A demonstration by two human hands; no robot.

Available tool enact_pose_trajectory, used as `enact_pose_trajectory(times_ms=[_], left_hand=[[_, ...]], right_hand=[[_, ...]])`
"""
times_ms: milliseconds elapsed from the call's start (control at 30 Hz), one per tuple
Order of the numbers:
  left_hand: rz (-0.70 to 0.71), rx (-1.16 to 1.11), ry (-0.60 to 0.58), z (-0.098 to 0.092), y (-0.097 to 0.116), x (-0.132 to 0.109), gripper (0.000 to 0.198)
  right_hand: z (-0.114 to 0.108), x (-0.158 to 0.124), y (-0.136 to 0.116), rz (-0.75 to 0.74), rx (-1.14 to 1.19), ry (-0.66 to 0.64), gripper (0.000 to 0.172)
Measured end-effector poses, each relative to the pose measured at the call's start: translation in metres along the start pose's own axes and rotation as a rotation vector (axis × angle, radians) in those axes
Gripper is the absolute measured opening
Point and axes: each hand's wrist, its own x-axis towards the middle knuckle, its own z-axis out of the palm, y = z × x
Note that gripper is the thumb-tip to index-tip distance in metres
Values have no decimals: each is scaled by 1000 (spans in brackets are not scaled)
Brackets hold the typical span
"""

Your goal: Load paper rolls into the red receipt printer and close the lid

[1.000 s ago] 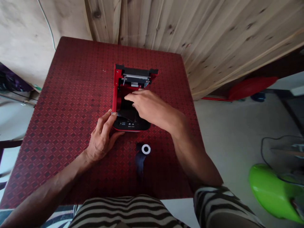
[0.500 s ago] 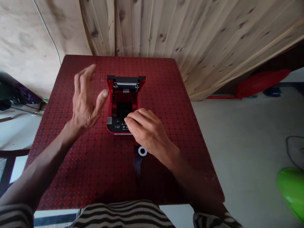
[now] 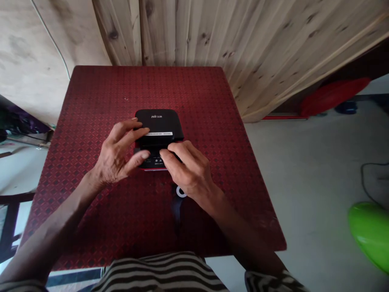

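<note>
A small black printer with a red base (image 3: 159, 121) sits in the middle of the red patterned table (image 3: 91, 101), its lid down. My left hand (image 3: 120, 154) lies on the printer's left front, fingers spread across the lid and thumb by the button panel. My right hand (image 3: 188, 170) rests at the printer's front right edge, fingers curled with the tips on the button panel. A small white roll core (image 3: 181, 192) with a dark strip trailing toward me lies just behind my right hand, partly hidden by it.
A wooden plank wall (image 3: 212, 36) rises behind the table. To the right is bare floor with a green object (image 3: 369, 231) and a red object (image 3: 331, 99) against the wall. A cable (image 3: 53, 40) runs down the wall at the left.
The printer's lid was standing open and is now down. My left hand came down from the air onto the lid. My right hand stayed at the front edge.
</note>
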Motion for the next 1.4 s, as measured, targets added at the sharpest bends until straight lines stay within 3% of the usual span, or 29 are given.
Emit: enact_pose_trajectory(times_ms=[233, 433, 667, 733, 833, 933, 1000, 1133, 1400], left_hand=[[189, 80, -7, 12, -15, -18, 93], [167, 195, -12, 13, -14, -18, 85], [205, 231, 5, 19, -15, -23, 88], [174, 214, 7, 22, -10, -28, 90], [80, 205, 104, 27, 0, -43, 94], [-16, 228, 217, 34, 10, -59, 92], [-33, 207, 216, 39, 12, -67, 89], [-25, 160, 199, 48, 11, -71, 89], [-19, 164, 191, 45, 11, -68, 88]], right_hand=[[-1, 1, -1, -4, -7, 15, 20], [-2, 2, -1, 24, 31, -29, 22], [-6, 0, -1, 41, 134, 60, 23], [-7, -7, 2, 141, 228, 149, 29], [-4, -23, 11, 447, 385, 248, 26], [9, -40, 19, 734, 616, 186, 33], [20, -47, 20, 807, 780, 92, 42], [33, -50, 15, 762, 915, 61, 48], [41, -56, 13, 655, 878, 97, 44]])
